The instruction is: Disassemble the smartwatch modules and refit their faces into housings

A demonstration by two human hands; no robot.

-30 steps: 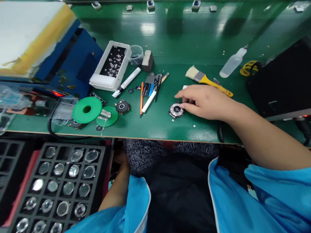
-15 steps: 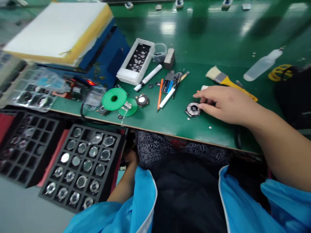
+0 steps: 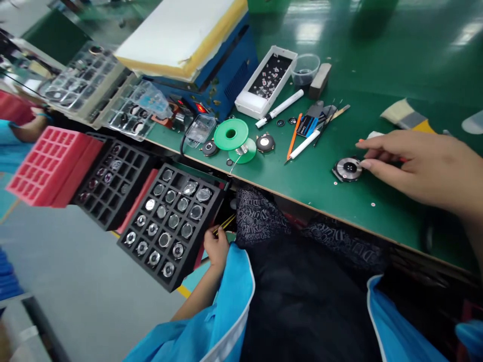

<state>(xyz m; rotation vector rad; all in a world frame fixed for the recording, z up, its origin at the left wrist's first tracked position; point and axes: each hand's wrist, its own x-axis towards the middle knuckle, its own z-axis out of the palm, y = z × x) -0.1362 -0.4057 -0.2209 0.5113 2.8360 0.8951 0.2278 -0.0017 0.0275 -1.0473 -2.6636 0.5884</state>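
A round watch body (image 3: 347, 169), its dark back facing up with a silvery ring, lies on the green bench. My right hand (image 3: 418, 163) reaches over from the right, thumb tip at the watch's edge. Its thumb and forefinger are apart, with nothing seen between them. A white piece (image 3: 375, 134) and bits of orange and red show around the fingers, mostly hidden. Below the bench edge, my left hand (image 3: 217, 246) is closed on thin yellow and black tweezers (image 3: 226, 223), beside a black foam tray (image 3: 171, 281) of watch parts.
On the bench are a green spool (image 3: 231, 133), another watch body (image 3: 265, 143), a white box of small parts (image 3: 254, 103), pens, a brush (image 3: 402, 113) and a blue machine (image 3: 230, 65). Red foam trays (image 3: 45, 166) stand left, near another person's arm (image 3: 32, 128).
The view has swung left, so bench things sit further right. My left hand has come into clearer sight with the tweezers. My right hand stays by the watch body.
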